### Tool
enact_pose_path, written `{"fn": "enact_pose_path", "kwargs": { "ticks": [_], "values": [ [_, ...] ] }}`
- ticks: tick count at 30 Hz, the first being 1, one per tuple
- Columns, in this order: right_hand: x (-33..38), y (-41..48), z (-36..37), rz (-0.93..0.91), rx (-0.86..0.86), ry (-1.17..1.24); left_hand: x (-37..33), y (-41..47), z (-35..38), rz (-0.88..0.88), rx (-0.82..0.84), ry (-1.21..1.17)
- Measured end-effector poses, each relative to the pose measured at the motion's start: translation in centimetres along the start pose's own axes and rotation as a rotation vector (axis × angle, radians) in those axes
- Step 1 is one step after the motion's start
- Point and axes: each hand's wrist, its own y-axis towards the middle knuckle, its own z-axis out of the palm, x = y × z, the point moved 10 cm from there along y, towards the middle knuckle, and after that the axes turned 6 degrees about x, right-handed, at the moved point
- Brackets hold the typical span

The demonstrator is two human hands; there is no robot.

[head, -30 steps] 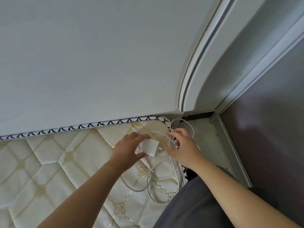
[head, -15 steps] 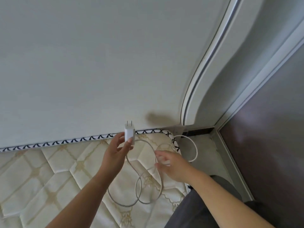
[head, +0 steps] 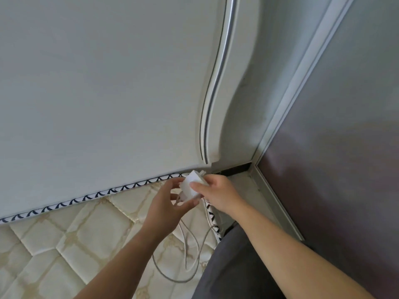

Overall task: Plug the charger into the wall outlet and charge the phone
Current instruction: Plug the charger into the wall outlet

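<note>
The charger (head: 191, 187), a white block, is held above the far right corner of the mattress (head: 64, 238), both hands on it. The right hand (head: 218, 196) pinches its upper side while the left hand (head: 166, 207) cups it from below, probably to turn the prongs outward (no outlet or phone shows). Its cable (head: 190, 255) hangs looped onto the mattress.

No readable text, label, brand or number on anything in view.
</note>
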Motion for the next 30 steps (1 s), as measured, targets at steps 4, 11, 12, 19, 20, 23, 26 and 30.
{"fn": "enact_pose_path", "kwargs": {
  "ticks": [4,11,12,19,20,23,26,30],
  "values": [
    [-0.3,0.4,-3.4,0.017,-0.129,0.330,0.6,0.9,0.0,-0.018,0.034,-0.028],
    [0.1,-0.1,-9.2,-0.061,-0.240,0.605,-0.1,2.0,-0.6,-0.079,-0.006,-0.166],
    [0.5,-0.2,-10.1,-0.079,-0.280,0.621,-0.6,2.2,-0.4,-0.071,-0.010,-0.186],
    [1.6,-1.6,-18.5,-0.186,-0.549,0.641,-1.4,3.4,-2.2,-0.133,-0.213,-0.303],
    [1.4,-2.0,-19.7,-0.199,-0.578,0.623,-1.3,3.4,-2.6,-0.139,-0.254,-0.346],
    [0.7,-2.3,-20.9,-0.169,-0.579,0.490,-1.8,2.9,-3.0,-0.117,-0.271,-0.415],
    [0.7,-2.0,-19.3,-0.099,-0.499,0.327,-3.2,2.2,-2.1,-0.089,-0.218,-0.434],
    [2.3,-1.6,-17.2,-0.072,-0.429,0.344,-5.1,1.4,-2.0,-0.052,-0.184,-0.346]
  ]
}}
